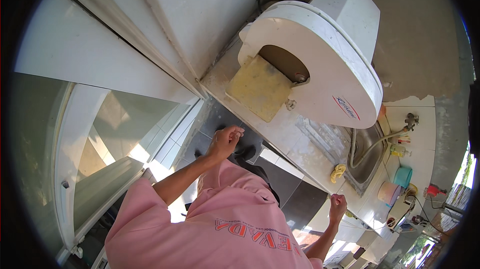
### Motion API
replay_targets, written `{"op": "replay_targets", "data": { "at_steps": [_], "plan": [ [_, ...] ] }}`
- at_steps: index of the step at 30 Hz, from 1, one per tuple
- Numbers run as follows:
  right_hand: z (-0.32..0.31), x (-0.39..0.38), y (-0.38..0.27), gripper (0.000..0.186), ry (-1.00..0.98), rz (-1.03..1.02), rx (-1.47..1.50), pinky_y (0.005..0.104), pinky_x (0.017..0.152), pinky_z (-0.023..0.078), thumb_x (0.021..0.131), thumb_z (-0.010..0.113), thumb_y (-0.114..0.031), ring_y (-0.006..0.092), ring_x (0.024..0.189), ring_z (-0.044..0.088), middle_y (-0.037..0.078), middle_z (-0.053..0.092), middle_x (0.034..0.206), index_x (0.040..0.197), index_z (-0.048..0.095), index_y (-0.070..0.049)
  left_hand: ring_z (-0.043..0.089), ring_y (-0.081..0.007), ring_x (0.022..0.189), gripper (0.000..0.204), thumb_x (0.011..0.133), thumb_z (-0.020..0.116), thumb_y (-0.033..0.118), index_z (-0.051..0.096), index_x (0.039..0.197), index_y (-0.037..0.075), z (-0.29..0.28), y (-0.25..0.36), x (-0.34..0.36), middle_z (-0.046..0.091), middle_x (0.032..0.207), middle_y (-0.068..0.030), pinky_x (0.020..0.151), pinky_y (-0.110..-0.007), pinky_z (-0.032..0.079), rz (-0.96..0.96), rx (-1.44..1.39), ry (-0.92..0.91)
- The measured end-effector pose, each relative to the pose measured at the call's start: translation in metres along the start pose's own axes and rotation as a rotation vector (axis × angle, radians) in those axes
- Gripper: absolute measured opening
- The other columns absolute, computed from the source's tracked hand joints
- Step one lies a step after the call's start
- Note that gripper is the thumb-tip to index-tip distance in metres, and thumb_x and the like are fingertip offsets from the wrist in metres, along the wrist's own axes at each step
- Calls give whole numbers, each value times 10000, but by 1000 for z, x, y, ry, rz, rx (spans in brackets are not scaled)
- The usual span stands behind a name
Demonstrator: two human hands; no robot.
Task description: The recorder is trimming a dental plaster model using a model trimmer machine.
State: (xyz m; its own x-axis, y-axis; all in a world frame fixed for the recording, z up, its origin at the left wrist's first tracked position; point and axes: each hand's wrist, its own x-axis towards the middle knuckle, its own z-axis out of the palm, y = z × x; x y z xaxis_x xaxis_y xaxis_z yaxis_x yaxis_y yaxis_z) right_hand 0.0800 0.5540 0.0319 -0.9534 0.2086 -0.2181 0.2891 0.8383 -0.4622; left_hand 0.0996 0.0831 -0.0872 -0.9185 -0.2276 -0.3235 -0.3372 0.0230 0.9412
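My left hand (226, 142) hangs in the air in front of the counter edge, its fingers curled into a loose fist with nothing visible in them. Just beyond it, a square yellowish plate (260, 89) juts out as a small table from a big white round-cased machine (320, 64), which looks like a plaster model trimmer. Out to the right, close to the counter's front edge, my right hand (338, 206) is also closed, with nothing showing in it. Neither hand touches the machine or the counter.
Right of the machine, a metal sink (367, 161) holds a hose from a wall tap (411, 121). A yellow cloth or sponge (337, 173) lies beside it. Farther right stand a turquoise bowl (403, 176) and a pinkish tub (388, 193). A white-framed glass door (65, 169) is at left.
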Motion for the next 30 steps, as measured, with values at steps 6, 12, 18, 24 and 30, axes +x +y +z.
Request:
{"op": "replay_targets", "data": {
  "at_steps": [6, 12, 18, 24, 30],
  "plan": [
    [8, 14, 51, 202, 278, 162, 18, 294, 683, 478, 807, 643, -169, 185, 693, 633, 112, 657, 715, 756, 589, 19, 650, -175, 769, 177, 882, 536, 46, 605, 1036, -9, 33, 55, -18, 677, 907, -124, 710, -281, 506, 184, 176, -139],
    [20, 36, 135, 178, 452, 301, 175, 292, 636, 502, 832, 615, -171, 195, 686, 651, 106, 660, 763, 861, 611, 5, 611, -120, 751, 184, 890, 534, 77, 616, 1041, 9, 91, 82, -15, 679, 900, -85, 709, -252, 486, 171, 220, -228],
    [35, 62, 109, 175, 345, 243, 460, 300, 675, 507, 862, 558, -132, 186, 734, 659, 108, 663, 822, 948, 617, 9, 598, -112, 796, 209, 907, 509, 75, 599, 1075, -9, 197, 116, -12, 667, 913, -79, 750, -257, 483, 204, 253, -495],
    [41, 107, 82, 269, 344, 7, 445, 329, 726, 513, 866, 600, -158, 241, 819, 667, 151, 675, 936, 1069, 614, 17, 610, -128, 837, 211, 904, 515, 72, 596, 1078, -16, 247, 131, -28, 664, 920, -92, 781, -259, 484, 209, 270, -628],
    [35, 151, 89, 294, 104, -113, 223, 316, 717, 509, 817, 655, -198, 218, 770, 676, 152, 690, 870, 1038, 663, -3, 614, -116, 814, 207, 890, 528, 60, 592, 1070, -22, 234, 107, -39, 670, 906, -101, 778, -255, 489, 130, 233, -552]
  ]
}}
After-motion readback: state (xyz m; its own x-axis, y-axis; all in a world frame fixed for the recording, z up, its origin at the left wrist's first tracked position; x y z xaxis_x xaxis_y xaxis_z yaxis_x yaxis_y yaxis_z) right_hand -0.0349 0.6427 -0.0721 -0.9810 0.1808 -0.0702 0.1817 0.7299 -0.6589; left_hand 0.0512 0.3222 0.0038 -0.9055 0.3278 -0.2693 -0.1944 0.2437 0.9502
